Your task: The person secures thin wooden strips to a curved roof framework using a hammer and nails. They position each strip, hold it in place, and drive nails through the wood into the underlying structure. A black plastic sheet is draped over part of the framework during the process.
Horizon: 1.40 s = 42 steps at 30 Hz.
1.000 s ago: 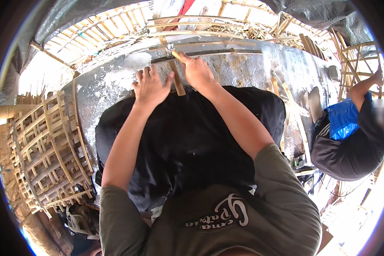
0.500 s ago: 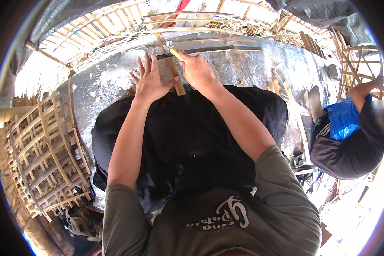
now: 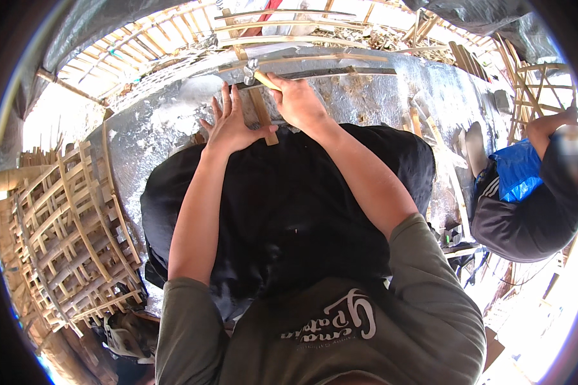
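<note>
My right hand (image 3: 300,104) is closed around the yellow handle of a hammer (image 3: 264,79). The hammer's shiny metal head is over the crossing of a light bamboo slat (image 3: 261,110) and a dark strip (image 3: 327,73). The slat runs away from my lap, and the strip lies across it from left to right. To the left of the slat, my left hand (image 3: 230,130) has its fingers spread, their tips by the dark strip. Its thumb rests on the near end of the slat.
A grey, worn sheet (image 3: 151,128) covers the surface ahead. More bamboo strips (image 3: 295,41) lie along its far side. A woven bamboo lattice panel (image 3: 70,231) stands at left. On the right sits another person (image 3: 523,215) beside blue plastic (image 3: 517,168).
The hammer head now shows more plainly above the crossing, and its handle has tilted slightly. My left hand has moved slightly down and right; its thumb is still on the slat.
</note>
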Motion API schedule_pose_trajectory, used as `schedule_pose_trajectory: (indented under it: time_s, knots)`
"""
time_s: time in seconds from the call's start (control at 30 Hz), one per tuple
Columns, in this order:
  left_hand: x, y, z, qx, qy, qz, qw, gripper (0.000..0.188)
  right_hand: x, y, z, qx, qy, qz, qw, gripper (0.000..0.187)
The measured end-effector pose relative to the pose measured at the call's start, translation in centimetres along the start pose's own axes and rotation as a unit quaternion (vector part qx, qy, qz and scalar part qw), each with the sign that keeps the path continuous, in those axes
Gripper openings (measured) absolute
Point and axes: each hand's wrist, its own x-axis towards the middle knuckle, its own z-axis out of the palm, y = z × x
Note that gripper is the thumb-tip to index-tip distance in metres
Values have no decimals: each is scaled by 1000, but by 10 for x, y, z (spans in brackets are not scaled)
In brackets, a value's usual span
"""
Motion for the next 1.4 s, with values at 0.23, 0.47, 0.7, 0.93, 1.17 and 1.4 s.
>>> schedule_pose_trajectory:
  time_s: [0.23,0.47,0.7,0.93,1.17,1.4]
  knots:
    - [6,-8,13,-53,9,18,998,153,1,-29,-55,71,72,-46,994,44]
    - [3,-8,17,-46,19,7,999,152,-42,-73,-162,531,-30,166,830,38]
    - [9,-10,20,-38,30,19,999,152,-78,-40,-183,648,-38,156,744,27]
    - [8,-6,17,-13,17,20,1000,151,-75,-36,-166,665,-41,202,718,34]
    - [10,-7,16,-8,12,28,999,150,-92,-23,-220,309,86,160,934,50]
    - [15,-14,24,-14,10,57,998,152,-177,36,-257,-156,254,144,944,57]
